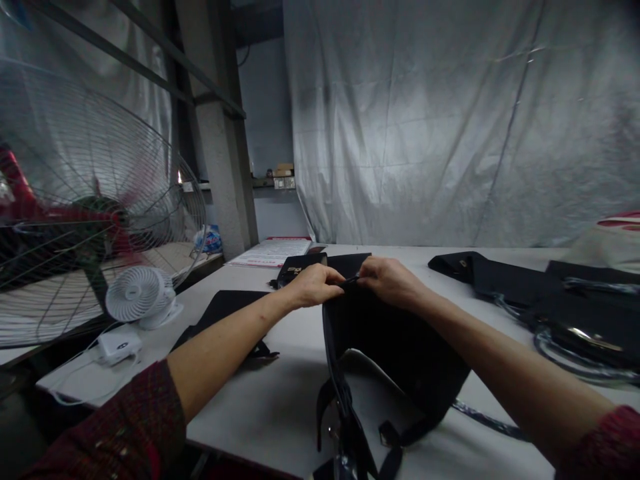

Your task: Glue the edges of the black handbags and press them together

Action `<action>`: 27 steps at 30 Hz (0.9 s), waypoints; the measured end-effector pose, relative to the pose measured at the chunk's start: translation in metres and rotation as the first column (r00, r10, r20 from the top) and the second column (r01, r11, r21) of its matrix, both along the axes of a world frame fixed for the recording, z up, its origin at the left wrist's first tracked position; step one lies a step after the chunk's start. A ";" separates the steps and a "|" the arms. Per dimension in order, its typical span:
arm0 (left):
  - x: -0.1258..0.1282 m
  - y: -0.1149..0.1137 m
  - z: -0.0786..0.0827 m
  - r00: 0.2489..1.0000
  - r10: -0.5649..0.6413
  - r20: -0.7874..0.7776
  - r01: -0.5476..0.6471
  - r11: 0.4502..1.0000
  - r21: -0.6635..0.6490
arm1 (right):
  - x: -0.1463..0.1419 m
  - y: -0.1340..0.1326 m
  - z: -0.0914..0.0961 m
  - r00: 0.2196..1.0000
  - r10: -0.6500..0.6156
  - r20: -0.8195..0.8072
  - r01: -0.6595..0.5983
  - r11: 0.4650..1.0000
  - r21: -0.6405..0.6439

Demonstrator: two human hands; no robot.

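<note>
A black bag (395, 347) with straps lies on the white table (280, 400) in front of me, its far edge raised. My left hand (313, 285) and my right hand (390, 280) meet at that far edge, both with fingers closed, pinching the bag's top rim between them. A small dark tab, perhaps a zipper pull, shows between the two hands. Black straps and buckles (350, 433) hang toward me at the near side.
A large caged fan (85, 220) stands at the left, a small white fan (137, 293) and a white charger (119, 345) beside it. More black bags (565, 300) lie at the right, flat black pieces (225, 310) at the left, a printed sheet (273, 252) behind.
</note>
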State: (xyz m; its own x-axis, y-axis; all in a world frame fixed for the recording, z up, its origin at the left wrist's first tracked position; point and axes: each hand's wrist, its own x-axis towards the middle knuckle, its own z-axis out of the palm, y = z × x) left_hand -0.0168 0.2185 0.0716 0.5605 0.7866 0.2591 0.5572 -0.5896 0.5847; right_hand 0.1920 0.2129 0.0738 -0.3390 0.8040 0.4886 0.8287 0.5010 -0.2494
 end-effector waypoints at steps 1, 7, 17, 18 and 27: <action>0.000 0.000 0.000 1.000 -0.003 -0.012 0.003 1.000 0.008 | -0.001 -0.001 0.000 1.000 -0.018 0.008 0.018 1.000 0.006; -0.001 0.002 0.001 0.999 -0.043 -0.004 0.043 0.999 0.012 | -0.005 -0.006 0.003 0.994 -0.087 0.067 0.086 0.996 0.008; 0.016 0.004 0.006 0.976 0.201 -0.078 -0.197 0.978 0.066 | -0.016 -0.014 0.007 0.961 -0.202 0.187 0.203 0.979 0.013; 0.019 0.004 0.008 0.968 0.224 -0.109 -0.212 0.971 0.110 | -0.017 -0.014 0.007 0.960 -0.194 0.202 0.195 0.981 0.013; 0.024 0.001 0.029 0.959 0.116 -0.257 -0.058 0.973 0.223 | -0.016 -0.015 0.021 0.946 -0.105 0.306 0.125 0.991 -0.048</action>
State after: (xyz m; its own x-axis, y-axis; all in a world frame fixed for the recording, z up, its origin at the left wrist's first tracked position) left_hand 0.0069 0.2192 0.1010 0.5635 0.7790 0.2751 0.7301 -0.6254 0.2754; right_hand 0.1756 0.1981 0.0946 -0.3662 0.8731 0.3220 0.9212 0.3890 -0.0071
